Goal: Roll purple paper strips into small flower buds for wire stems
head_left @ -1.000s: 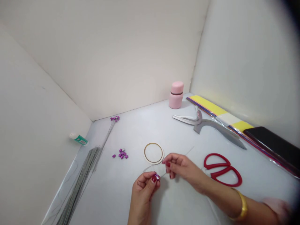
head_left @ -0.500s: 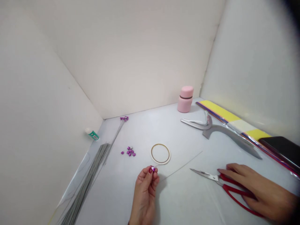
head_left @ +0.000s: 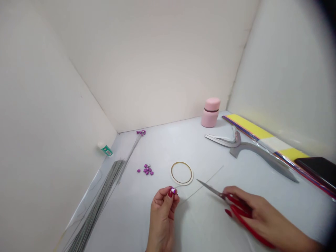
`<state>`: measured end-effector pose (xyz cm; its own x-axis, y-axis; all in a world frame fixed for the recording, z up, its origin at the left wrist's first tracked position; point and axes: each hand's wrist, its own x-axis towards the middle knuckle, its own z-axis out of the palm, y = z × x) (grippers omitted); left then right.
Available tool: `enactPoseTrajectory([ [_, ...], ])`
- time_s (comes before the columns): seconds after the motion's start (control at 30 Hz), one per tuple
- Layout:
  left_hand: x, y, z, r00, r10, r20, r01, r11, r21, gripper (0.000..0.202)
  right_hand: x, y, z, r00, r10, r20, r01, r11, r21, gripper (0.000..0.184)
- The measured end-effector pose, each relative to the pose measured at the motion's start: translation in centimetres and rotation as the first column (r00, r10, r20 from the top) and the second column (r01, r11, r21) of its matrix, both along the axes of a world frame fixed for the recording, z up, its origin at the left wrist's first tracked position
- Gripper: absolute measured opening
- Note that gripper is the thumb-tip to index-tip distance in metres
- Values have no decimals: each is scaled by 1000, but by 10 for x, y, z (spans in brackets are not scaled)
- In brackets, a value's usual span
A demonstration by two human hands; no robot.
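Your left hand [head_left: 162, 218], at six o'clock, is closed in a tight pinch on a tiny purple bloom [head_left: 173, 190]. That pinch seems to steady the bloom beside the low end of a thin wire [head_left: 214, 174], which runs toward two o'clock. Your right hand [head_left: 258, 213], at five o'clock, is curled closed around red-handled scissors [head_left: 237, 217], probably to bring the slim blades toward the wire. They point toward nine o'clock, and their tips reach the wire's line, though you cannot tell if they touch it. How far the blades are open is too hard to see. From your hands, a gold ring [head_left: 181, 162] lies on a white paper disc [head_left: 181, 173] at twelve o'clock, loose purple blooms [head_left: 147, 170] sit at eleven, and a bundle of grey-green wires [head_left: 97, 206] lies at nine.
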<state>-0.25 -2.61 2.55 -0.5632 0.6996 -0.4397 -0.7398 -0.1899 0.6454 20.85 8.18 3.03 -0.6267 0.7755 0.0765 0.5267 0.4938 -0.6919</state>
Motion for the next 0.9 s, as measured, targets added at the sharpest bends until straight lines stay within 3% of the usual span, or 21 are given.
enactPoseTrajectory([
  [0.1,-1,2,0,999,28,-22,-28,1000,-6,22,-31,-10,9,965,258,-32,-260,962,-77,30],
  [0.17,-2,3,0,999,41,-34,-42,999,-4,23,-43,-13,10,947,319,-34,-320,945,-62,41],
  [0.37,-3,4,-1,996,60,-64,-60,998,-1,22,-53,-13,5,942,328,73,-326,945,-28,65],
  [0.9,-5,3,-10,991,57,-119,-59,998,-15,22,-55,-14,7,936,323,137,-316,946,-68,61],
])
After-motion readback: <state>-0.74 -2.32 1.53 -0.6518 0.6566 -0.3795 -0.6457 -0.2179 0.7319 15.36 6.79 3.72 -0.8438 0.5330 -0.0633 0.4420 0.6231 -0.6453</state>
